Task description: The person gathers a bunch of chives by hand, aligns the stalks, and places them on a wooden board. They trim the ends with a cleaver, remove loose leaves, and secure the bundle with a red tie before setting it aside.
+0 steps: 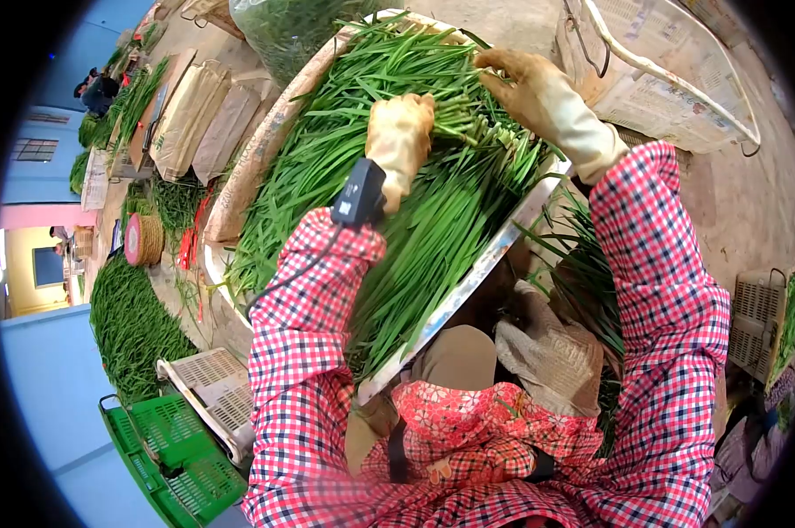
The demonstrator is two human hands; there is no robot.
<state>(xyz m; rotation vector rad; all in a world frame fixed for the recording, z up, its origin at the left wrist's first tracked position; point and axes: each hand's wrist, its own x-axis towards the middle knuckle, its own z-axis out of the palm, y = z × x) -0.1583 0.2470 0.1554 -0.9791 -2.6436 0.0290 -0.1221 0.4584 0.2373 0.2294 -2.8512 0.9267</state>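
My left hand [400, 141], in a pale, stained glove, is closed around a bunch of green stalks [455, 121] whose light cut ends point right. A black device with a cable sits on that wrist. My right hand [530, 92], gloved too, is at the upper right with its fingers spread and nothing between them, beside the stalk ends. Both hands are over a large white-rimmed crate [468, 295] filled with long green leaves [433, 238]. The leaves lie lengthwise, slanting from lower left to upper right.
Green crate [173, 458] and white basket [213, 392] at lower left, beside a heap of greens [133, 326]. A twine roll [142, 239] lies left. Paper-lined basket [662, 79] at upper right; clear bag [296, 35] at top. People sit at far left and lower right.
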